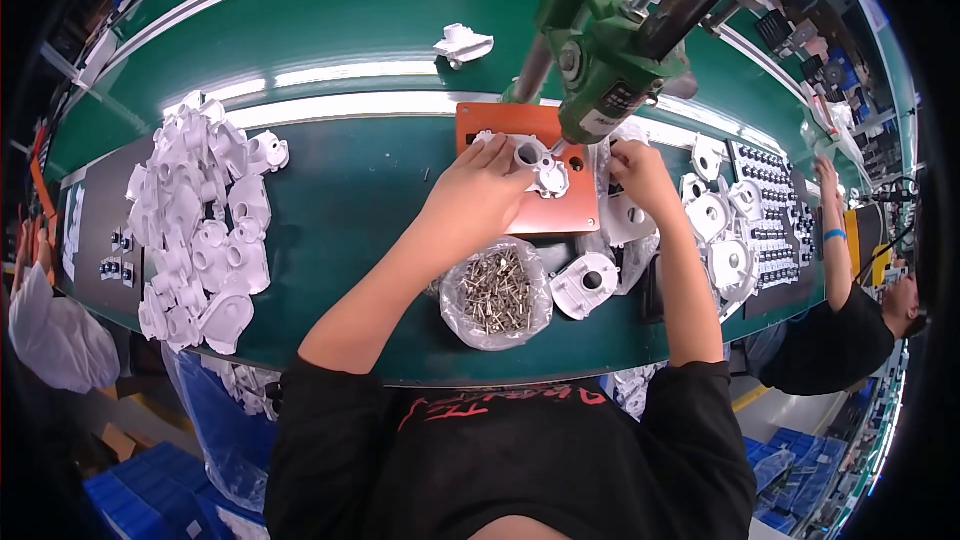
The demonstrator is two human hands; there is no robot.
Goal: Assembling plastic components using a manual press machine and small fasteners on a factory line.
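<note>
My left hand (478,190) presses a white plastic housing (548,178) onto an orange plate (560,215), its fingers over the part's left side. The tip of a green press-like tool head (610,90) hangs close over the housing's right side. Just right of the plate, my right hand (641,175) is closed, its fingertips pinched together beside a clear plastic bag (604,172); what they hold, if anything, is too small to tell. A bag-lined bowl of small metal screws or pins (495,290) sits between my forearms. Beside it lies another white housing (584,286).
A large heap of white housings (205,230) covers the left of the bench. More white parts (730,260) and rows of small black pieces (768,210) lie right. One housing (463,44) rests on the green belt (350,30) beyond. Other people (840,330) stand at both sides.
</note>
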